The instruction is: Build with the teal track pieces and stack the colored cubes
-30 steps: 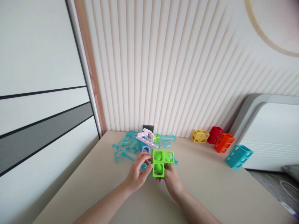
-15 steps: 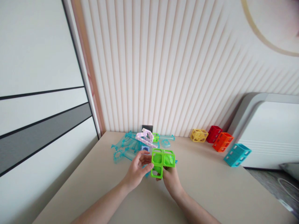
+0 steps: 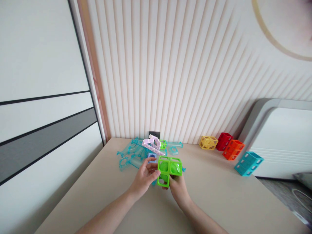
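Observation:
Held over the table is an L-shaped piece made of green open-frame cubes (image 3: 170,161), two across the top and one below on the left. My right hand (image 3: 177,188) grips it from below and behind; some of its fingers are hidden by the frames. My left hand (image 3: 144,177) is at the piece's left side, its thumb against the edge and its curled fingers partly behind. Just beyond my left fingers sits a small blue cube (image 3: 152,156).
Translucent teal track parts (image 3: 136,149) lie piled at the back, with a lilac patterned piece (image 3: 153,144) on top and a small green cube (image 3: 162,144) behind. To the right stand yellow (image 3: 208,142), red (image 3: 223,141), orange (image 3: 233,149) and teal (image 3: 248,163) cube-frame blocks near the table edge.
The camera view has shifted slightly. The green cube piece is tilted a little differently, and both hands stay in nearly the same place on it.

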Motion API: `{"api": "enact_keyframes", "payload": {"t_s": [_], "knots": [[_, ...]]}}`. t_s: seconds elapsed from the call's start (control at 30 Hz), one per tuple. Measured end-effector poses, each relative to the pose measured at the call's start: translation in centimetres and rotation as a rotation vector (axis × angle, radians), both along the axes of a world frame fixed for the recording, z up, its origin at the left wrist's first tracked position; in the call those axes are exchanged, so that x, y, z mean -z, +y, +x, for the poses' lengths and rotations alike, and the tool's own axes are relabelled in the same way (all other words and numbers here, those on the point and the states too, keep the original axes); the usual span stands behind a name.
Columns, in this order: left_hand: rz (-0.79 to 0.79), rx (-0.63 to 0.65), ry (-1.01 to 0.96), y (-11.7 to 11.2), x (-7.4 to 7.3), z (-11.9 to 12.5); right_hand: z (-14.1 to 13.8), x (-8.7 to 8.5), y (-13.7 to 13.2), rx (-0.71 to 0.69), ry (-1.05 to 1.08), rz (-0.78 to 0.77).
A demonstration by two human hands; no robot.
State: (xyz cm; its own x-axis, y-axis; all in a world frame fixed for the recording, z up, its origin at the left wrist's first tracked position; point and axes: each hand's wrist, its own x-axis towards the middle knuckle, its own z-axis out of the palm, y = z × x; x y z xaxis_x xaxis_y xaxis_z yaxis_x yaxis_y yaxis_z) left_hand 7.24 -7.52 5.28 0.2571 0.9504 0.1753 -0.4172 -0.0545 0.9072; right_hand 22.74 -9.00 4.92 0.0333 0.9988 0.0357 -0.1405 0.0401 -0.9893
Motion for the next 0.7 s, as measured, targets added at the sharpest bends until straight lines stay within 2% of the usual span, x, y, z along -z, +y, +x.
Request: {"api": "enact_keyframes", "payload": {"t_s": [0.17, 0.33, 0.5, 0.7], "knots": [[-0.013, -0.03, 0.016, 0.1, -0.2, -0.2, -0.2, -0.8, -0.1, 0.039, -0.047, 0.008], [0.0, 0.085, -0.012, 0.1, -0.1, -0.4, -0.3, -1.6, -0.3, 0.047, -0.016, 0.005], [-0.01, 0.176, -0.004, -0.2, -0.1, -0.4, -0.1, -1.1, -0.2, -0.019, -0.024, 0.028], [-0.008, 0.081, -0.041, -0.3, -0.6, -0.2, -0.2, -0.4, -0.5, 0.003, -0.057, 0.05]]}}
